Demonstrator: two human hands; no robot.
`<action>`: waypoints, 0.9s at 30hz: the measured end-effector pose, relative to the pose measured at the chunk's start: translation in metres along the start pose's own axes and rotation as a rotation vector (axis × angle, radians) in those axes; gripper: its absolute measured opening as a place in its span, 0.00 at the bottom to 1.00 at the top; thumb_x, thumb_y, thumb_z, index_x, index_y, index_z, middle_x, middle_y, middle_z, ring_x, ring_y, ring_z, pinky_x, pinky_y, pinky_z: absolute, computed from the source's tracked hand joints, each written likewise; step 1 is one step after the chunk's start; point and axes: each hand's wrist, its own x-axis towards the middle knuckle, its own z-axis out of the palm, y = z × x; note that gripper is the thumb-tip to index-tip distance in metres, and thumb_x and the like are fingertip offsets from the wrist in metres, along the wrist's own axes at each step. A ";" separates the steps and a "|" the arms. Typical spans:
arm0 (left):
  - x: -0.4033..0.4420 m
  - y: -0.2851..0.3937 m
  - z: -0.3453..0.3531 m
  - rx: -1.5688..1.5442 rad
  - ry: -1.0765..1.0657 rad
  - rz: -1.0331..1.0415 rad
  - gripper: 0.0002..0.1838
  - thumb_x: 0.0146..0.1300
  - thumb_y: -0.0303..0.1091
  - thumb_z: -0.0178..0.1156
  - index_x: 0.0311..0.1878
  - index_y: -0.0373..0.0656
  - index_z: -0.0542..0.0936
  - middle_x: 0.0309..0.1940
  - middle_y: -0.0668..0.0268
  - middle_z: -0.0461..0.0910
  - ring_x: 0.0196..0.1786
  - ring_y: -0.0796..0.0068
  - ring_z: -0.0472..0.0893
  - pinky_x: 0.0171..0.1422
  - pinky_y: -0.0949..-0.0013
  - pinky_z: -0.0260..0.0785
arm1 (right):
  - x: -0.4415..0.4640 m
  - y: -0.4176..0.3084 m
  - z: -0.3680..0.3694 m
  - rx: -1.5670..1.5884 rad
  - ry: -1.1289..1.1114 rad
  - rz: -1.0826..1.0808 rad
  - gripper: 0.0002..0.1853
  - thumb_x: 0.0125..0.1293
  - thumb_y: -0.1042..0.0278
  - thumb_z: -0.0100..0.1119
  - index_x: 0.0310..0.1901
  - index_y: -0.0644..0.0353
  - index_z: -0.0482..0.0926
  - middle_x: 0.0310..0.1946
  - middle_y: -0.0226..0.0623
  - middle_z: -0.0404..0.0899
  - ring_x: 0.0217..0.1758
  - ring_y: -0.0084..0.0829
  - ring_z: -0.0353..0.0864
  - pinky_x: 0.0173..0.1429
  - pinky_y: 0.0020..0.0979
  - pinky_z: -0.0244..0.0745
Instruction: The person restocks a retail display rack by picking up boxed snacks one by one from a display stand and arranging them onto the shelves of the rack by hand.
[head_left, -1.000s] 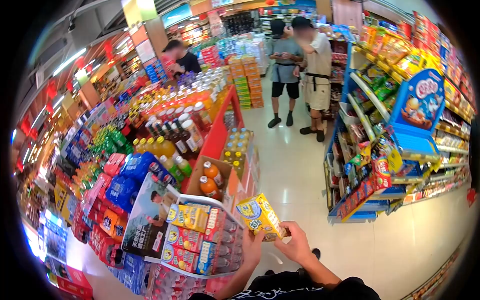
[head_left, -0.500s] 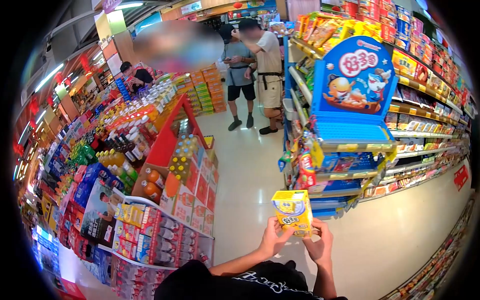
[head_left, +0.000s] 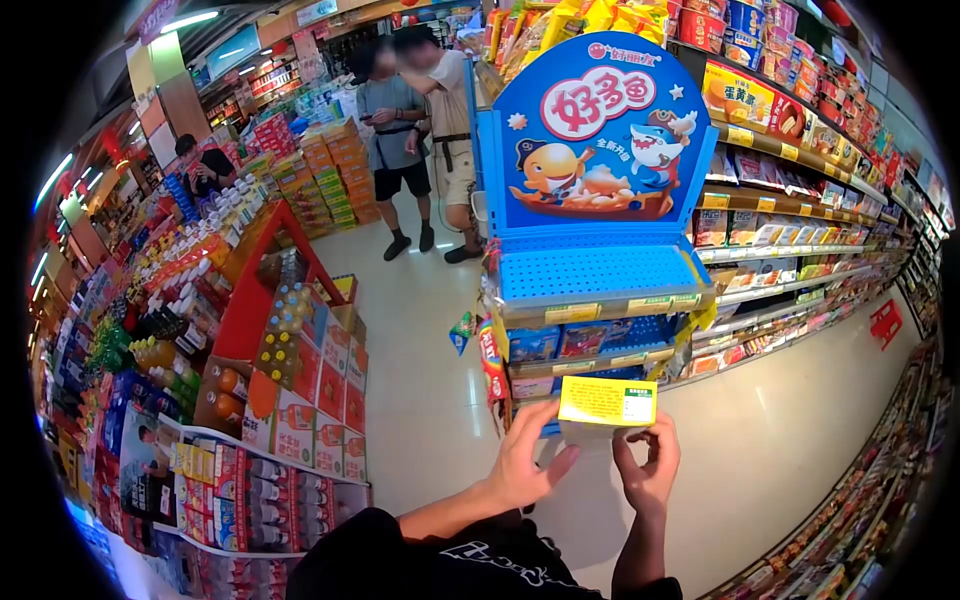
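Observation:
A yellow snack box [head_left: 607,402] is held up between my two hands, in front of the blue display rack [head_left: 597,270]. A printed yellow panel with small text and a white-and-green label faces me. My left hand [head_left: 530,460] grips the box at its left end, fingers against it and thumb hanging apart below. At the right end, my right hand [head_left: 648,468] has its fingertips on the box with the thumb curled beneath. The fingertips behind the box are hidden.
Packaged snacks fill the long shelves [head_left: 800,220] at right. Drink bottles and cartons [head_left: 310,420] stand on the left. Two people [head_left: 410,140] stand in the aisle [head_left: 420,330] ahead, and another person [head_left: 203,168] is at the far left.
The box has turned from its picture front to a printed text panel, with my fingers shifted to its ends. My view has swung right, and the display rack is nearer.

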 end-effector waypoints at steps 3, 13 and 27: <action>0.041 -0.002 -0.003 0.072 0.070 0.128 0.35 0.64 0.31 0.72 0.71 0.30 0.70 0.63 0.45 0.73 0.64 0.48 0.78 0.69 0.57 0.71 | 0.045 -0.001 0.010 0.077 0.030 0.019 0.21 0.61 0.81 0.68 0.57 0.65 0.78 0.58 0.44 0.81 0.56 0.33 0.82 0.62 0.32 0.75; 0.175 -0.042 -0.054 0.141 0.239 0.042 0.32 0.66 0.29 0.68 0.72 0.32 0.72 0.64 0.47 0.72 0.66 0.54 0.78 0.68 0.57 0.75 | 0.221 -0.018 0.091 0.065 -0.147 -0.074 0.19 0.63 0.75 0.69 0.55 0.67 0.79 0.49 0.46 0.79 0.51 0.41 0.84 0.56 0.37 0.81; 0.226 -0.105 -0.079 0.176 0.257 -0.155 0.20 0.70 0.28 0.65 0.63 0.32 0.80 0.46 0.53 0.85 0.47 0.63 0.88 0.52 0.66 0.80 | 0.277 -0.004 0.125 -0.103 -0.364 0.076 0.16 0.71 0.68 0.65 0.52 0.71 0.75 0.41 0.50 0.87 0.41 0.42 0.90 0.46 0.39 0.84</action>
